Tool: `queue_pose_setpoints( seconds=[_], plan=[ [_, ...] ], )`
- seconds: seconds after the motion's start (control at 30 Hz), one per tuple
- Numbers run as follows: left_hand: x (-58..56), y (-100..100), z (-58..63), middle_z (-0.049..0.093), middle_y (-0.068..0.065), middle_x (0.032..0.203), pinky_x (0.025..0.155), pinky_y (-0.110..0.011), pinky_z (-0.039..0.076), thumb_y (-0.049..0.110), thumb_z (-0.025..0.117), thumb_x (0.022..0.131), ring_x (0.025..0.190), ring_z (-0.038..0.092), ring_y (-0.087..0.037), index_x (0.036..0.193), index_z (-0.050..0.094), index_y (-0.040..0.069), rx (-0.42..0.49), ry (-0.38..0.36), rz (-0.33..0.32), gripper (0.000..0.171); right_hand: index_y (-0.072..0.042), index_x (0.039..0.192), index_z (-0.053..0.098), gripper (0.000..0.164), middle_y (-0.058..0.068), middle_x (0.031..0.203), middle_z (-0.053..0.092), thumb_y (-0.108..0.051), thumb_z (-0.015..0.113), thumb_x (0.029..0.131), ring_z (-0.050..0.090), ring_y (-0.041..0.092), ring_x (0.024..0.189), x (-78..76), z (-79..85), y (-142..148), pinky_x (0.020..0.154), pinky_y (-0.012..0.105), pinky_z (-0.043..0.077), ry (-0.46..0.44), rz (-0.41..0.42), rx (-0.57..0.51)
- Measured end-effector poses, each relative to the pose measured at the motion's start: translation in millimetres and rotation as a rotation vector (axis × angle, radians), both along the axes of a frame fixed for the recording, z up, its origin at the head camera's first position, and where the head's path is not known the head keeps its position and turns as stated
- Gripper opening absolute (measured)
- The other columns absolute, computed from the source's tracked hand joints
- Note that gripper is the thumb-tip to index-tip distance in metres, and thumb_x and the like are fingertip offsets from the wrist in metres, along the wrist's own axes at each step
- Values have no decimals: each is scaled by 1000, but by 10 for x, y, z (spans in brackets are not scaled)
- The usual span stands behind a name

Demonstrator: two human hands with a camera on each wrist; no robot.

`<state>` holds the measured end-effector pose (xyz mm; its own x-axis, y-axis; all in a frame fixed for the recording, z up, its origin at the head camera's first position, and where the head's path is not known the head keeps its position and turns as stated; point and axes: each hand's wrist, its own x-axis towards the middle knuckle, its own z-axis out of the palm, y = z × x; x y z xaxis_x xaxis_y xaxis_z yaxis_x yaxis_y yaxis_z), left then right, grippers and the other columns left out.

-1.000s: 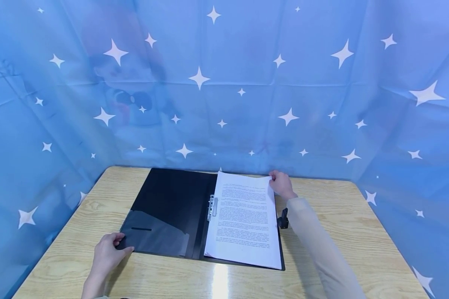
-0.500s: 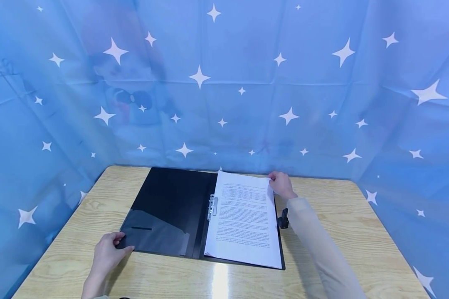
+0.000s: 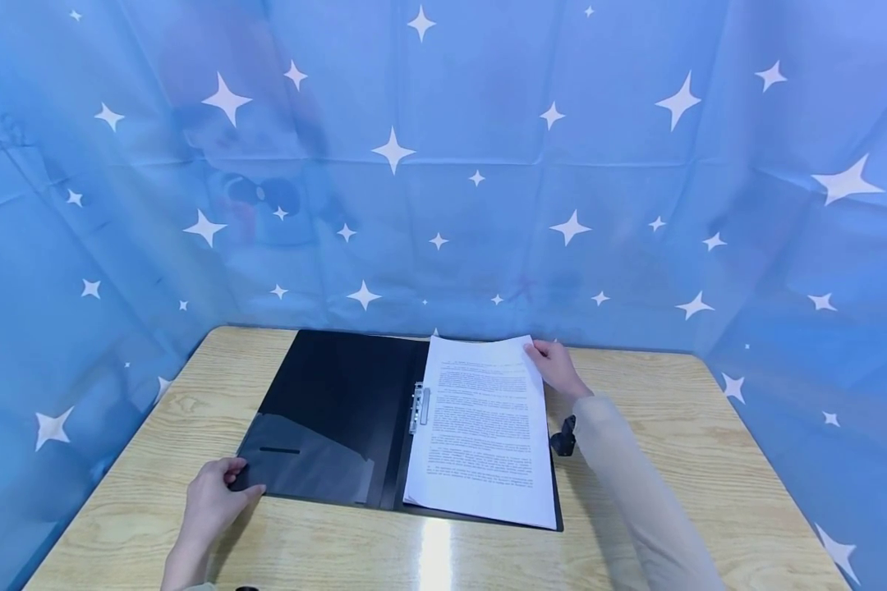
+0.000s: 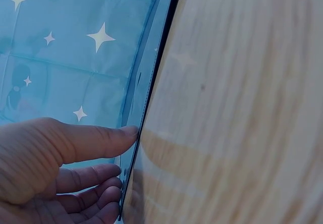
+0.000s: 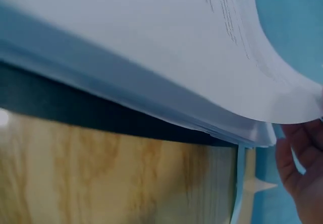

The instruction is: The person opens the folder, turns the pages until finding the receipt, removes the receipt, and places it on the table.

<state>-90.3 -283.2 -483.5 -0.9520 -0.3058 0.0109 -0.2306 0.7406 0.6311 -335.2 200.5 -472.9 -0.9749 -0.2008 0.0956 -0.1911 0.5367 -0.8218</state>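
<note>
A black clip folder (image 3: 325, 394) lies spread on the table, with a metal lever clip (image 3: 418, 408) beside its spine. Printed sheets (image 3: 480, 435) cover the right-hand cover. My left hand (image 3: 213, 501) holds the near left corner of the folder, thumb at the near edge and fingers at the side; in the left wrist view the thumb (image 4: 101, 142) meets the thin edge. At the far right corner of the stack, my right hand (image 3: 558, 365) pinches the top sheet (image 5: 202, 72). That sheet's corner bends up, and the other pages lie lower beneath it.
The wooden table (image 3: 636, 476) extends on both sides of the folder. A blue curtain (image 3: 443, 205) with white stars hangs right behind the far table edge. A small black device (image 3: 564, 437) sits at the right wrist, beside the folder's right edge.
The top sheet's far right corner has come up, its far edge now rising toward my right hand. The right forearm has shifted slightly to the right. My left hand stays in place.
</note>
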Motion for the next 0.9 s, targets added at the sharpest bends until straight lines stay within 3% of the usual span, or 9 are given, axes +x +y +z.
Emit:
queue_pose_setpoints(
  seconds=[0.4,0.53,0.77,0.9],
  plan=[
    [5,-2,4,53,-32,101,81,-51,42,6,75,71,91,53,-39,107,55,-18,-3,-2,-8,48,7,120,59,33,23,106,65,-14,51,97,61,25,77,51,-37,-15,62,25,44,104,-34,41],
    [6,-2,7,52,-32,102,81,-51,42,6,74,71,92,53,-39,108,55,-18,2,-10,-8,48,4,120,61,34,20,104,66,-19,50,97,60,24,76,76,-36,-14,63,25,44,84,-13,12],
    [-6,-7,14,52,-33,102,82,-51,42,7,75,71,92,53,-39,108,55,-18,-2,-14,-13,49,6,96,59,45,19,87,59,-35,39,100,49,25,69,119,-4,-15,62,29,36,2,-32,-92],
    [-9,-8,7,52,-32,101,82,-50,42,7,75,72,92,53,-39,108,55,-18,-1,-17,-15,49,5,113,59,37,19,99,61,-25,43,100,53,25,79,155,18,-6,67,29,41,22,-80,-95]
  ],
)
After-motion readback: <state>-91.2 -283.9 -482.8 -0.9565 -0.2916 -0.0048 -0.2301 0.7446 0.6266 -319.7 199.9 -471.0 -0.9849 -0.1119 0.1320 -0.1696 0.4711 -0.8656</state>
